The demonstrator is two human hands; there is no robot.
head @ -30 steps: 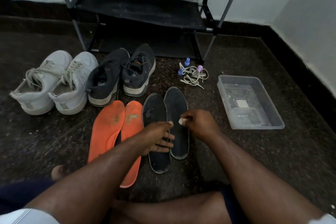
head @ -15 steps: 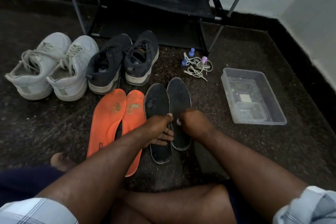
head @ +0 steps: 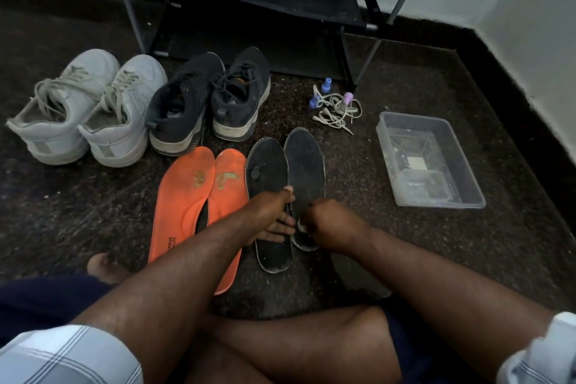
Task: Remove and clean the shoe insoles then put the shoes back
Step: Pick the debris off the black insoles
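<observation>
At centre frame, the worn, flat left black insole (head: 270, 196) is pinned to the speckled floor (head: 78, 196) by the left hand (head: 270, 217); a small white cloth (head: 301, 224) is gripped against the right black insole (head: 307, 171) by the right hand (head: 327, 221).

We note the right hand (head: 327, 221), gripping a small white cloth (head: 301, 224), has drawn back along the right black insole (head: 304, 165) from mid-length to its heel end.

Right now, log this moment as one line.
step: wiping insole | left hand: steadies black insoles | right hand: rubs small white wipe on right one
</observation>
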